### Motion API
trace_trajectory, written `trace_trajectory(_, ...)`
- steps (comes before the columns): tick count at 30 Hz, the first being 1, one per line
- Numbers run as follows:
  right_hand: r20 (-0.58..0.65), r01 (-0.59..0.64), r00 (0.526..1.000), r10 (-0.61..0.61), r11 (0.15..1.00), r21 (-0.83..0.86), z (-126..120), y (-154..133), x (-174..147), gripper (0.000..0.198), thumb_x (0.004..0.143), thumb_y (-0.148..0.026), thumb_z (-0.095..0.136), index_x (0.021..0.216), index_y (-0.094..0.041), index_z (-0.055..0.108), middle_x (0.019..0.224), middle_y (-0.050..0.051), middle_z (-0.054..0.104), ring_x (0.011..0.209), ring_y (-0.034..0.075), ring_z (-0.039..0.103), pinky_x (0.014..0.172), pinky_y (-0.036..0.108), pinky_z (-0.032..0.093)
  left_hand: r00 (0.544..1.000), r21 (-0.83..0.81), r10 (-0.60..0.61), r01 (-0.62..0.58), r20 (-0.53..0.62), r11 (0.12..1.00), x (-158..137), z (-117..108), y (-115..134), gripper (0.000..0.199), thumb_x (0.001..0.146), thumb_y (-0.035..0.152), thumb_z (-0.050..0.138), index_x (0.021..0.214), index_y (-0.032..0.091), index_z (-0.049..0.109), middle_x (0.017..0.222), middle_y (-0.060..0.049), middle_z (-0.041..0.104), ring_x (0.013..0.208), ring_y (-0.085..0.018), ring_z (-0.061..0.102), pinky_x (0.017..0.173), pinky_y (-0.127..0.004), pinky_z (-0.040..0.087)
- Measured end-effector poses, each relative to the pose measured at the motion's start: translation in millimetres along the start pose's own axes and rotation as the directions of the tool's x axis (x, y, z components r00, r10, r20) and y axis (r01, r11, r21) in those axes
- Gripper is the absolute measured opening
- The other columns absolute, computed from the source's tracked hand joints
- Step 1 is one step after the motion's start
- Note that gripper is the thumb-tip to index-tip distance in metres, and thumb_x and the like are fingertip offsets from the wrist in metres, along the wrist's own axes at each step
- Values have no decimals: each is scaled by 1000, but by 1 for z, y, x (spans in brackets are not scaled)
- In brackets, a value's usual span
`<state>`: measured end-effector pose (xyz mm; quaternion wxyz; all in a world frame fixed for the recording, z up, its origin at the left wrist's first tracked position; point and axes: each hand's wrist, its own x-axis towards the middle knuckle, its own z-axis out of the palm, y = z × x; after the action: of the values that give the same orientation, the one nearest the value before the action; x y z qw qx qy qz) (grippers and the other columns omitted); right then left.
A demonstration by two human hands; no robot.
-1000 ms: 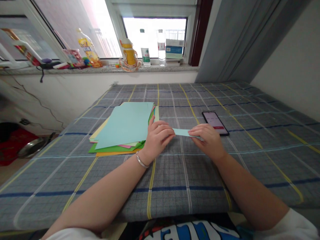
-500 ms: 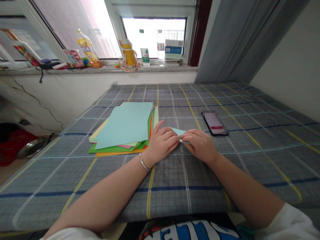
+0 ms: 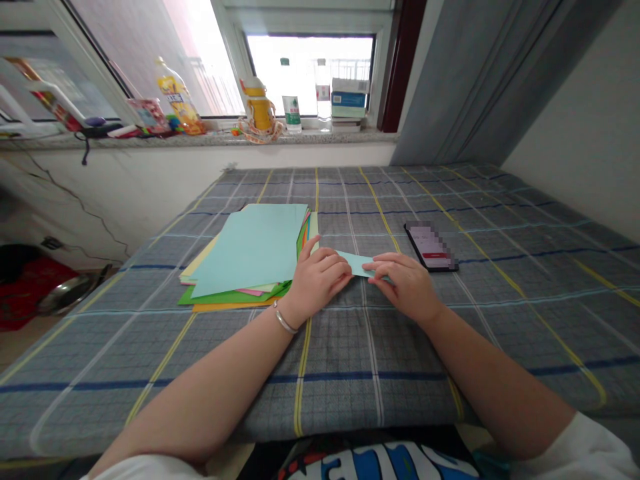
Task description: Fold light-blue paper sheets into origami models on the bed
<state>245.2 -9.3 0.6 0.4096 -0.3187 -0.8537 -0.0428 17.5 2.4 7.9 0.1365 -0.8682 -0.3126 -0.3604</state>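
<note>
A small folded piece of light blue paper (image 3: 358, 264) lies on the checked cloth between my hands. My left hand (image 3: 323, 277) pinches its left end, index finger lifted, with a silver bangle at the wrist. At the paper's right end, the thumb and fingers of my right hand (image 3: 403, 283) close on its edge. Both hands hide parts of the paper, so its full shape cannot be seen. Just left of my left hand sits a stack of coloured paper (image 3: 250, 250), with a light blue sheet on top and green, orange and yellow edges below.
A phone (image 3: 431, 247) with a lit screen lies right of my hands on the checked cloth (image 3: 200, 413). Along the windowsill (image 3: 210, 140) stand a yellow drink bottle (image 3: 177, 97), a yellow flask (image 3: 259, 107), a tube (image 3: 291, 113), clear bottles and boxes (image 3: 349, 100).
My hands have moved apart along the paper, the left one a little to the left and the right one slightly to the right. More of the light blue paper shows between them.
</note>
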Motion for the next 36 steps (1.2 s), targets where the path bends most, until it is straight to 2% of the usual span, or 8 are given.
trace_trajectory(7, -41, -56, 997, 60, 994, 96, -1, 8, 0, 9, 90, -26, 62, 84, -27, 55, 99, 0, 75, 100, 22, 65, 90, 45, 52, 1000, -47, -21, 21, 6, 999, 3, -3, -2, 11, 91, 25, 59, 80, 23, 61, 79, 4, 69, 88, -15, 61, 117, -48, 23)
trace_trajectory(17, -86, -193, 972, 217, 955, 226, 0, 18, -3, 10, 92, -28, 58, 83, -27, 55, 93, 1, 75, 98, 22, 65, 89, 45, 50, 981, -152, -188, 193, 47, 969, 2, -5, -12, 10, 86, 29, 66, 78, 23, 65, 85, 1, 71, 103, -20, 59, 116, -53, 22)
trace_trajectory(24, -115, -221, 961, 252, 948, 230, -8, 19, -3, 9, 91, -31, 58, 83, -27, 57, 90, 2, 74, 97, 22, 65, 89, 44, 51, 976, -239, -204, 218, 81, 946, 4, -14, -18, 9, 84, 28, 69, 76, 24, 65, 83, 1, 73, 114, -22, 56, 117, -58, 17)
trace_trajectory(36, -122, -262, 944, 307, 920, 290, -14, 28, -6, 9, 91, -29, 59, 82, -26, 57, 93, 2, 75, 99, 22, 66, 92, 47, 50, 977, -227, -187, 206, 103, 952, 0, -15, -29, 10, 82, 28, 71, 77, 24, 64, 82, 2, 72, 111, -20, 59, 116, -54, 20)
